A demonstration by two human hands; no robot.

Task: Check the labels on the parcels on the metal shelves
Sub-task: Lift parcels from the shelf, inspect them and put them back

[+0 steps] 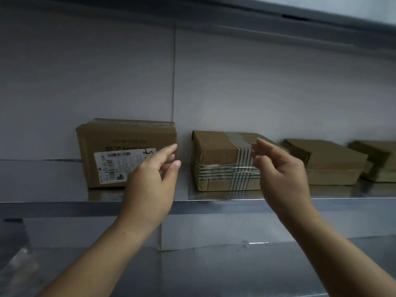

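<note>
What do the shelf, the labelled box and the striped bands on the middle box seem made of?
Grey shelf: probably sheet metal, semi-glossy, with faint reflections. Brown labelled box: matte cardboard, creased at the top edge. Grey-and-white striped bands on the middle brown box: likely plastic tape, slightly shiny where they wrinkle; paper tape is possible.

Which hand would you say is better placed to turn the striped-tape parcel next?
Probably the right hand: it hovers open before the striped-tape parcel, while the left hand overlaps the labelled box.
</note>
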